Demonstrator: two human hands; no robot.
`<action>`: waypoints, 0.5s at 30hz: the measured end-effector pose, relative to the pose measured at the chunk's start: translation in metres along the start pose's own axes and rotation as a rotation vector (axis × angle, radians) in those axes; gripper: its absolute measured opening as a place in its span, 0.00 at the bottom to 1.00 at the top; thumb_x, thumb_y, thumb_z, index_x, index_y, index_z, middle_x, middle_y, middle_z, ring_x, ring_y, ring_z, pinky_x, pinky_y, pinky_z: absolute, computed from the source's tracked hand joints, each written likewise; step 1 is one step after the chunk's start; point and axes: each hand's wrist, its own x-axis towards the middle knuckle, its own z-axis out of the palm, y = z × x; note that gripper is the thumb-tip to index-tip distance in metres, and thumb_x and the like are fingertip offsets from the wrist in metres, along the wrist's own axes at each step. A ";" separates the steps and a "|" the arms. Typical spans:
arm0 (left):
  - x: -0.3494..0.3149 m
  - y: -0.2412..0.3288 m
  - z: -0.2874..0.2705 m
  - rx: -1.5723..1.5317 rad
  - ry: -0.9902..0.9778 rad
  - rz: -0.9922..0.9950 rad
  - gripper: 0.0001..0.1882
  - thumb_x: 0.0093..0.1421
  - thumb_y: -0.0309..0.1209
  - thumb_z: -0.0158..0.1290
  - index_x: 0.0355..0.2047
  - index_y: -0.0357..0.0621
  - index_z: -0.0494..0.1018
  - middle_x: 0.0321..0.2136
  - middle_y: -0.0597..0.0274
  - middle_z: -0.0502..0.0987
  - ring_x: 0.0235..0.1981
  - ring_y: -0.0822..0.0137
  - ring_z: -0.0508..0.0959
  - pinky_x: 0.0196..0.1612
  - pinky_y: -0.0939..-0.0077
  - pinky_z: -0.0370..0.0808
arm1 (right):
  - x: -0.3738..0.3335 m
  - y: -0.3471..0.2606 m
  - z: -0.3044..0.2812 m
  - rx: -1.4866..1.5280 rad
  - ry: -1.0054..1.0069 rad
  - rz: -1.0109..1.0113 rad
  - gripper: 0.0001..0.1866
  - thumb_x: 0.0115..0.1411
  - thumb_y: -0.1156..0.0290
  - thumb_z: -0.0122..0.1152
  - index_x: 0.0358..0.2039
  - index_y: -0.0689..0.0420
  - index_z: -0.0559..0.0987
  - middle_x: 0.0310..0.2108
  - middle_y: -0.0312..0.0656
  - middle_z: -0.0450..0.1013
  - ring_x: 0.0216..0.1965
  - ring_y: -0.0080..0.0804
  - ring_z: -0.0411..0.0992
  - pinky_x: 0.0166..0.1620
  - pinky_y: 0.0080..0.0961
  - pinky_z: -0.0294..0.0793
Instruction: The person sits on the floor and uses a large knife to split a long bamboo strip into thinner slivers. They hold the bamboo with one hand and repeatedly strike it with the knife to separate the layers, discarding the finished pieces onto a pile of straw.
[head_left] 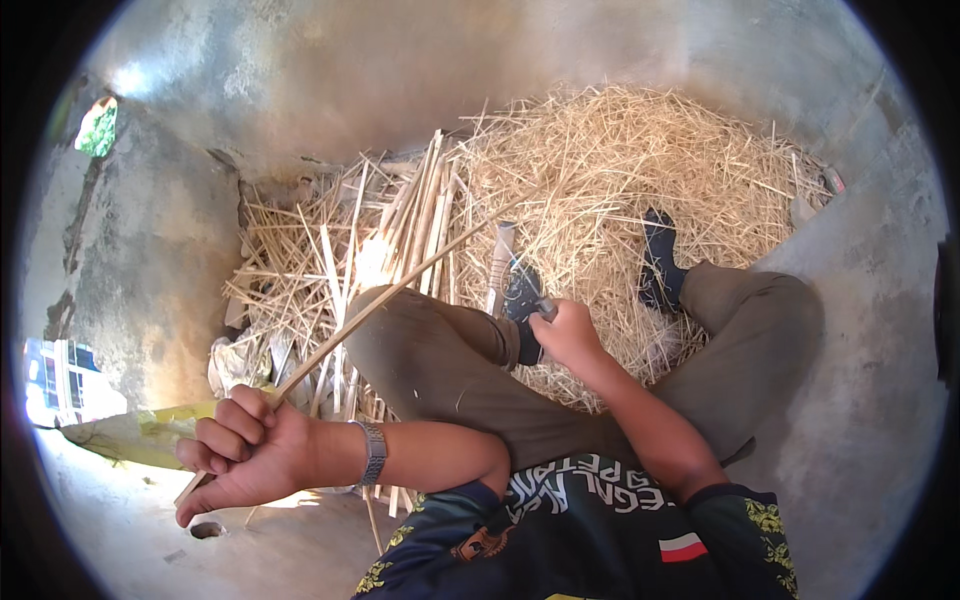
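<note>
My left hand (245, 445), with a metal watch (373, 452) on its wrist, is closed round the lower end of a long, thin bamboo strip (350, 325). The strip slants up to the right, across my bent left knee, and its far end runs over the pile of shavings. Between my legs my right hand (572, 335) grips a knife (546, 308) by its dark handle. The narrow blade points up and away over my left foot, in a dark sock (522, 292); the blade's tip is hard to make out. Knife and strip are apart.
A big heap of pale shavings (620, 150) covers the floor ahead, around my right foot (660, 250). Split bamboo strips (425, 205) lie in a bundle to its left. A light wooden piece (501, 255) stands by my left foot. Concrete walls (420, 70) enclose the corner.
</note>
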 end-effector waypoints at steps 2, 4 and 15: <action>0.001 0.001 -0.002 -0.069 -0.091 -0.014 0.35 0.62 0.72 0.41 0.21 0.55 0.52 0.11 0.75 0.45 0.12 0.77 0.40 0.18 0.76 0.41 | 0.001 -0.004 -0.009 0.037 -0.046 0.084 0.14 0.56 0.61 0.62 0.30 0.61 0.83 0.19 0.49 0.77 0.22 0.44 0.77 0.31 0.38 0.77; 0.000 -0.001 -0.003 -0.208 -0.233 -0.005 0.34 0.63 0.71 0.42 0.20 0.55 0.52 0.10 0.76 0.45 0.11 0.79 0.41 0.17 0.78 0.42 | -0.004 -0.016 -0.011 0.008 -0.047 -0.063 0.15 0.56 0.60 0.63 0.31 0.61 0.83 0.19 0.49 0.77 0.22 0.44 0.78 0.31 0.37 0.77; 0.009 -0.007 -0.019 -0.357 -0.409 -0.056 0.34 0.64 0.68 0.44 0.19 0.56 0.50 0.09 0.78 0.47 0.10 0.80 0.43 0.16 0.80 0.43 | -0.007 -0.021 -0.017 0.025 -0.157 0.048 0.16 0.56 0.60 0.61 0.35 0.61 0.84 0.21 0.51 0.78 0.26 0.46 0.79 0.34 0.38 0.78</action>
